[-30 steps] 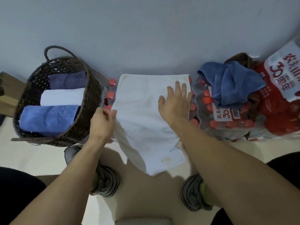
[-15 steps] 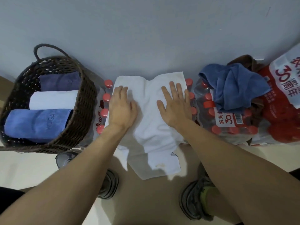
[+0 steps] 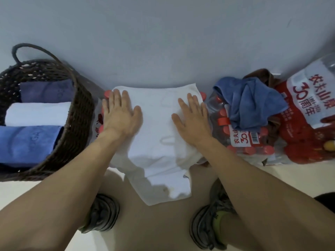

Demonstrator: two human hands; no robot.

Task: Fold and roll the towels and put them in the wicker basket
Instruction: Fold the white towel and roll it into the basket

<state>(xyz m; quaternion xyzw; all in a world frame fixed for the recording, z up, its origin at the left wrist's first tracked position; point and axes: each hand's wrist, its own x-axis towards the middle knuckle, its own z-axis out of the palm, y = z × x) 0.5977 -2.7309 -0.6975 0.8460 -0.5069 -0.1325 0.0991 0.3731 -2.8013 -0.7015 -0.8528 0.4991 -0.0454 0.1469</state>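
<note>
Bottle-pack top: two hands (image 3: pixel 119 115) (image 3: pixel 193 120) flatten one towel (image 3: pixel 157 127).

A white towel (image 3: pixel 155 124) lies spread flat, its near end hanging down, right of a dark wicker basket (image 3: pixel 78 124) holding three rolled towels.

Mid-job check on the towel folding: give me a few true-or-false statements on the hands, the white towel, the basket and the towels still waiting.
1. Both hands lie flat on the white towel. True: the left hand and the right hand press it with straight fingers.
2. The wicker basket holds nothing. False: three rolled towels lie in it, two blue and one white.
3. The white towel is already rolled. False: it lies spread over the pack of red-capped bottles, its near end hanging down.
4. A crumpled blue towel waits to the right. True.
5. The left hand pinches the towel's edge. False: it lies open on it.
</note>
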